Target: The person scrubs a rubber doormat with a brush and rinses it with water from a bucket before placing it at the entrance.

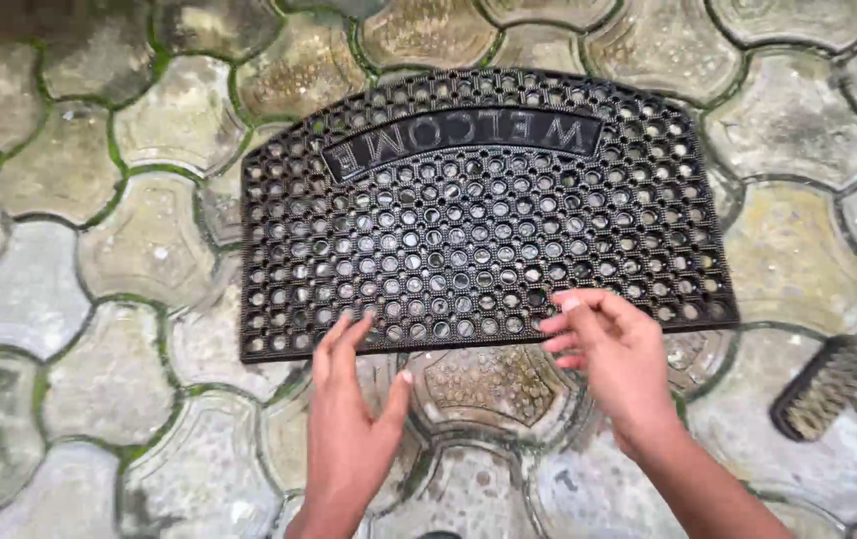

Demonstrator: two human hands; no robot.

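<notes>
A black rubber doormat [478, 200] with many round holes and an arched top lies flat on wet paving stones, its lettered band at the far side. My left hand [354, 409] rests open at the mat's near edge, fingertips just touching the rim. My right hand [613, 349] hovers over the near right part of the mat, fingers spread and slightly curled, tips on or just above the edge. Neither hand holds anything.
A dark scrubbing brush [826, 387] lies bristles-up on the stones at the right, apart from the mat. Interlocking grey paving stones [99, 299] with green moss in the joints cover the ground all around, and they look wet.
</notes>
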